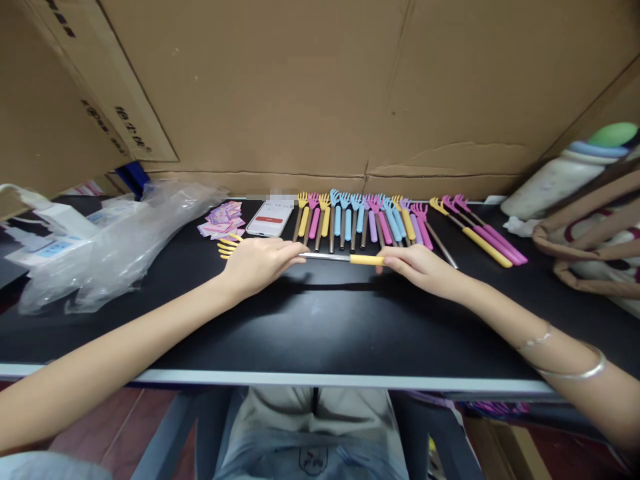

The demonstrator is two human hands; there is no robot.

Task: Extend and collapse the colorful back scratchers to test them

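A yellow back scratcher (367, 260) with a metal rod lies level between my two hands, just over the black table. My left hand (263, 260) is closed round its claw end, and the yellow claw tips stick out to the left. At the other end, the fingers of my right hand (420, 267) pinch the yellow grip. Behind my hands stands a row of back scratchers (345, 223) in blue, pink, purple and yellow, laid side by side with claws pointing away. To the right, a few extended back scratchers (493, 243) with yellow and magenta grips lie slanted.
Clear plastic bags (110, 247) and a white charger (67, 220) are on the left. A phone (270, 217) lies beside small printed pink labels (223, 221). On the right are a bottle (560, 180) and a brown-strapped bag (595, 233). Cardboard (300, 87) walls the back.
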